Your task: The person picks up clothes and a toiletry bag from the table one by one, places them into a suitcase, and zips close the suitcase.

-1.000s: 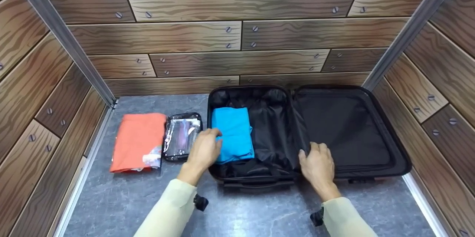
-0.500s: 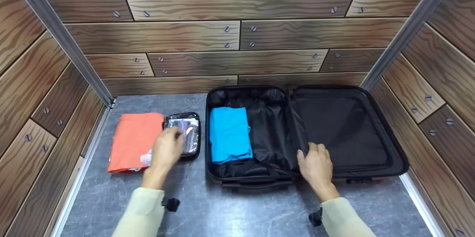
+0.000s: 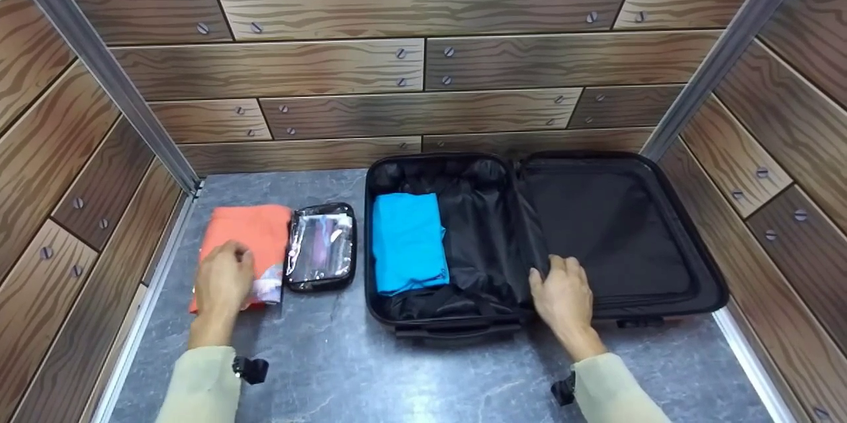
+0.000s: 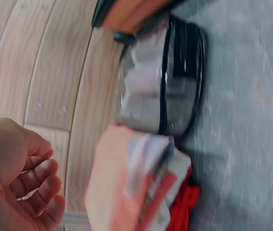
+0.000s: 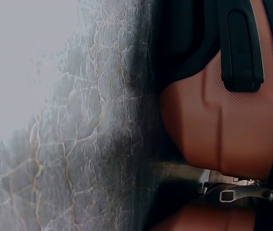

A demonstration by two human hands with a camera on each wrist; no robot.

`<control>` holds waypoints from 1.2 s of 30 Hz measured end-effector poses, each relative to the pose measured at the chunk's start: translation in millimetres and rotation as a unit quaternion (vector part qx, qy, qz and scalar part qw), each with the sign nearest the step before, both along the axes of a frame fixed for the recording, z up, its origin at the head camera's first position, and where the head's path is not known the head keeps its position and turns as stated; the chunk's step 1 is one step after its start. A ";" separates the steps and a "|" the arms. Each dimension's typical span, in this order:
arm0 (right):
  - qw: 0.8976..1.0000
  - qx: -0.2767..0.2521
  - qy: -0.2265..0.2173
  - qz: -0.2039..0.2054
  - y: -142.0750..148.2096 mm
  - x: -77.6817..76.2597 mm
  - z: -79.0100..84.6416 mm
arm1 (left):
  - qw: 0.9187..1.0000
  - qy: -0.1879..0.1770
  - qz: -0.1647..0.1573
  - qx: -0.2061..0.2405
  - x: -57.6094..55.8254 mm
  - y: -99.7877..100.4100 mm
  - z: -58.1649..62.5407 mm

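Observation:
My left hand (image 3: 225, 277) is over the folded orange garment (image 3: 265, 231), fingers loosely curled. The left wrist view shows this hand (image 4: 26, 178) apart from the garment (image 4: 115, 168), with nothing in its grasp. Beside the garment lies a clear, black-edged zip pouch (image 3: 322, 247) with small items inside. My right hand (image 3: 564, 300) grips the front edge of the open suitcase (image 3: 483, 237) near the hinge, thumb and fingers either side of the rim. A folded blue garment (image 3: 409, 244) lies in the suitcase's left half. In the right wrist view only a sliver of the hand shows.
The suitcase lid (image 3: 615, 231) lies flat open to the right. Its reddish-brown shell (image 5: 223, 120), carry handle (image 5: 242, 48) and zip pull (image 5: 244, 193) show in the right wrist view. Wood-patterned walls (image 3: 423, 65) enclose the grey marbled tabletop (image 3: 317, 357).
My left hand has moved left from beside the blue garment, across the clear pouch, to over the orange garment. The right hand has stayed at the suitcase edge.

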State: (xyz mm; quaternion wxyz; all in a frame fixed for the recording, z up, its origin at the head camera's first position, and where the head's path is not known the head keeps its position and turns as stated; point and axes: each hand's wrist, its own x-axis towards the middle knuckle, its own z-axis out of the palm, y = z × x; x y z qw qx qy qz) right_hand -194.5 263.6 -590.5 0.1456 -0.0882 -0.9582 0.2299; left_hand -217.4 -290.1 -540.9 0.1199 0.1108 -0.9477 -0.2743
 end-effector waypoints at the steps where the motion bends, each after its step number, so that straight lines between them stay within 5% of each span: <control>1: 1.000 0.000 0.000 0.000 0.0 0.2 0.3 | 1.000 -0.002 0.008 -0.001 0.2 -4.6 -1.7; 19: 1.000 0.000 0.000 -0.004 -1.5 -0.9 1.6 | 0.993 -0.106 0.052 -0.014 0.4 -43.5 -29.2; 28: 1.000 -0.003 0.004 -0.012 -1.7 0.0 1.6 | 0.980 -0.190 0.060 0.022 -2.8 -52.2 -32.2; 36: 1.000 -0.004 0.002 -0.011 -1.3 -0.2 1.7 | 0.976 -0.212 0.054 0.014 -4.8 -57.6 -31.2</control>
